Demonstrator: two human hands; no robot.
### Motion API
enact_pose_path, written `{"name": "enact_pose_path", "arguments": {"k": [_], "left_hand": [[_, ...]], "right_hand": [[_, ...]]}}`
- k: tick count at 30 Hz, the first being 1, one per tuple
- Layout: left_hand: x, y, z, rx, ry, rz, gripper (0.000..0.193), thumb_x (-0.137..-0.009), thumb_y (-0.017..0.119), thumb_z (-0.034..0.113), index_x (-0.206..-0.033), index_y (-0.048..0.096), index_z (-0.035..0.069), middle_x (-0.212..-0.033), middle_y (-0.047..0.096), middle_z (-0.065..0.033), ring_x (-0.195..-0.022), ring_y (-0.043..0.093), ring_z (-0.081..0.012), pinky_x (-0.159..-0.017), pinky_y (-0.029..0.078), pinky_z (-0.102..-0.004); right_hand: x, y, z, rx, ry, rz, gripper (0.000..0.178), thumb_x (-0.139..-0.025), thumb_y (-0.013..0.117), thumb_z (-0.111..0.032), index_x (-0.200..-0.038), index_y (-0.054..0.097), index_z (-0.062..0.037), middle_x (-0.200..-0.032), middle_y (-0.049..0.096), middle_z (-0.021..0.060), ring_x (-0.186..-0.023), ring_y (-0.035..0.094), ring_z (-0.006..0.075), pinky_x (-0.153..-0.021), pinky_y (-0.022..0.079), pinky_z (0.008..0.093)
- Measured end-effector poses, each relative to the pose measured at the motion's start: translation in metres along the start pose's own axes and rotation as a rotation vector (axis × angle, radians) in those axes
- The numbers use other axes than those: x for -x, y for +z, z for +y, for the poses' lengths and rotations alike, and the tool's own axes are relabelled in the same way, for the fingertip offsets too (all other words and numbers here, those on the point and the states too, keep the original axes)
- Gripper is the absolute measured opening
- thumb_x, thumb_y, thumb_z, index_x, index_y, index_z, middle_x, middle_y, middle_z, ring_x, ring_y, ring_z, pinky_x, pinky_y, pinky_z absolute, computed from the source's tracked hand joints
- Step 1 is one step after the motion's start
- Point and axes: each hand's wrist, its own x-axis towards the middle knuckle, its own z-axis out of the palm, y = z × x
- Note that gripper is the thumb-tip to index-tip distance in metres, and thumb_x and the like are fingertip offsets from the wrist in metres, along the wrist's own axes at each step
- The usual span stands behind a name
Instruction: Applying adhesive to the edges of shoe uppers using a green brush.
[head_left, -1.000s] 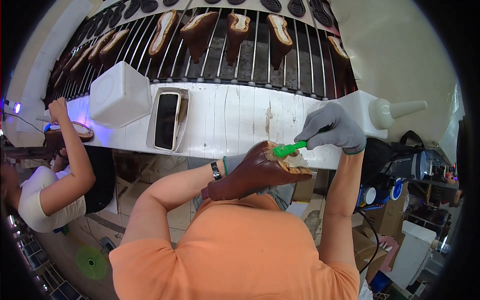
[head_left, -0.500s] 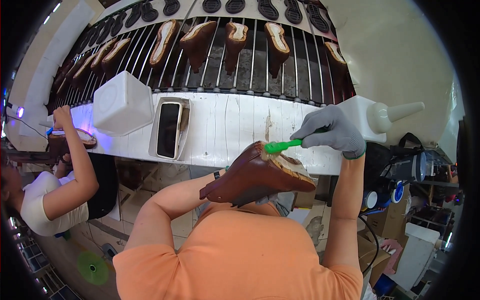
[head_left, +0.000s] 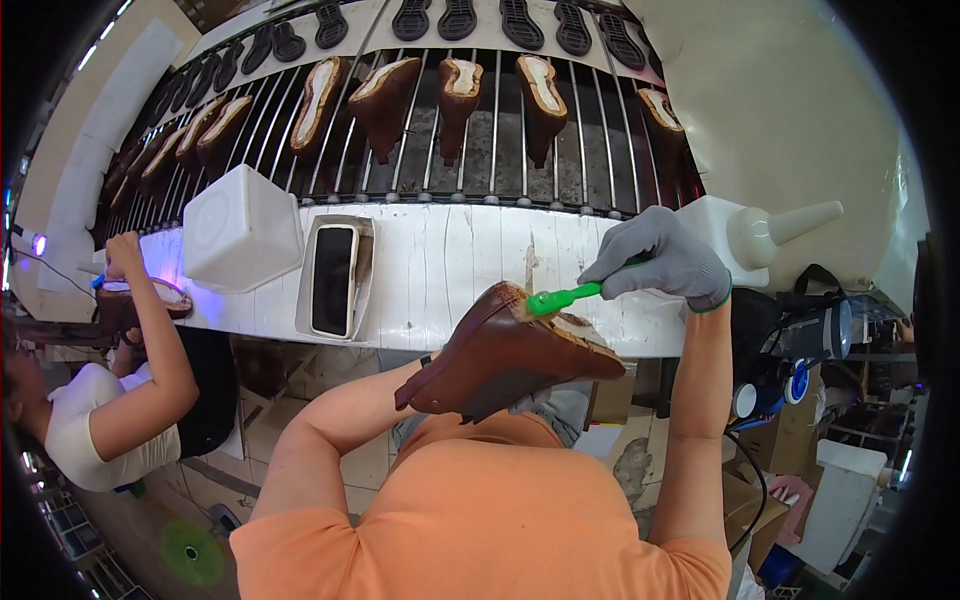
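A brown leather boot [head_left: 510, 360] is held up in front of me, its underside tilted upward and showing a pale bottom with a tan rim. My left hand [head_left: 532, 401] grips it from below and behind; only a bit of grey glove shows past the leather, and its fingers are mostly hidden. In my grey-gloved right hand [head_left: 660, 262] is a small green-handled brush [head_left: 562, 298], pinched between thumb and fingers. The brush's bristles touch the boot's bottom near one end.
Brown boots [head_left: 380, 105] lie bottom-up on a metal roller rack [head_left: 430, 165] beyond the white table [head_left: 460, 250]. Black soles [head_left: 520, 22] line the shelf behind. A white container [head_left: 243, 230], a phone in a tray [head_left: 334, 280] and a white nozzle bottle [head_left: 725, 240] stand nearby. A co-worker [head_left: 140, 400] sits at left.
The brush has shifted slightly left along the boot's bottom. In the view the rack and table sit a little lower, and the boot has moved slightly left.
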Motion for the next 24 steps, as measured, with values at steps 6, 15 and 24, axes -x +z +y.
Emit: {"name": "enact_pose_path", "arguments": {"k": [6,15,24], "left_hand": [[-0.004,0.002,-0.001,-0.05,-0.036,-0.13,0.049,-0.094,0.063,0.04,-0.127,0.05,0.006,-0.121,0.06,-0.0083,-0.11,0.061,-0.0192,-0.097,0.049,-0.0351],[-0.008,-0.009,-0.009,0.157,0.063,-0.098,0.056,-0.097,0.06,0.041,-0.136,0.044,0.004,-0.129,0.056,-0.0096,-0.115,0.059,-0.0191,-0.101,0.048,-0.0359],[-0.064,-0.08,-0.048,0.573,0.865,0.743,0.068,-0.094,0.062,0.048,-0.141,0.043,0.002,-0.134,0.055,-0.0127,-0.121,0.057,-0.0191,-0.102,0.047,-0.0354]], "right_hand": [[-0.008,-0.008,0.008,-0.101,0.039,-0.123,0.024,-0.073,0.083,-0.002,-0.096,0.076,0.0018,-0.084,0.074,0.0099,-0.074,0.067,0.0136,-0.067,0.051,0.0261],[0.009,-0.026,0.022,0.083,0.032,-0.072,0.02,-0.077,0.079,-0.004,-0.096,0.076,0.0023,-0.08,0.073,0.0079,-0.072,0.065,0.0117,-0.065,0.05,0.0262],[0.051,0.021,0.057,-0.092,0.076,1.155,0.026,-0.092,0.066,-0.012,-0.114,0.072,-0.001,-0.078,0.067,-0.0027,-0.059,0.044,-0.0004,-0.05,0.032,0.0173]]}}
